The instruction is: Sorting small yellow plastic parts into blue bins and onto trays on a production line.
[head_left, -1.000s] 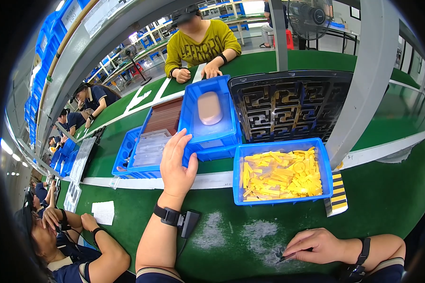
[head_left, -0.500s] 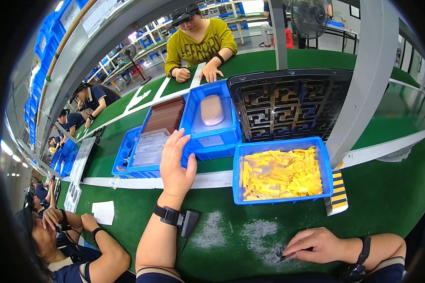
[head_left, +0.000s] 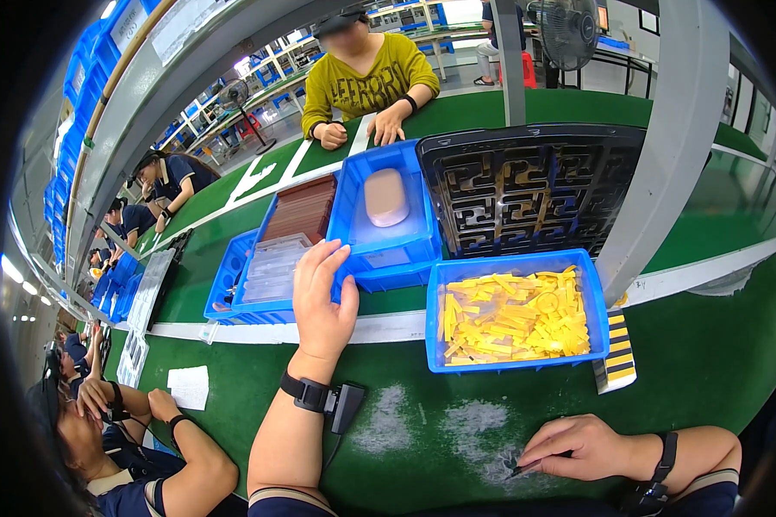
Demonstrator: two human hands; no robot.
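Observation:
My left hand (head_left: 325, 297) is raised with its fingers stretched out, against the near edges of two blue bins, and nothing shows in it. One is a bin of clear plastic pieces (head_left: 278, 269); the other is a blue bin (head_left: 393, 252) holding a rounded beige case (head_left: 386, 197). Low on the right, my right hand (head_left: 575, 448) rests on the green bench with its fingers pinched together. A small dark, thin-tipped object (head_left: 526, 469) pokes out from under them; its kind is too hidden to name. Whitish dust (head_left: 478, 422) lies around its tip.
A blue bin of yellow plastic strips (head_left: 517, 312) stands ahead of my right hand. Behind it leans a black moulded tray (head_left: 530, 189), beside a grey post (head_left: 671, 146). Brown flat pieces (head_left: 300, 210) fill another bin. Co-workers sit opposite and at my left.
My two hands have stayed in place. The person opposite has shifted slightly to the right, with one hand still near the blue bin's far edge.

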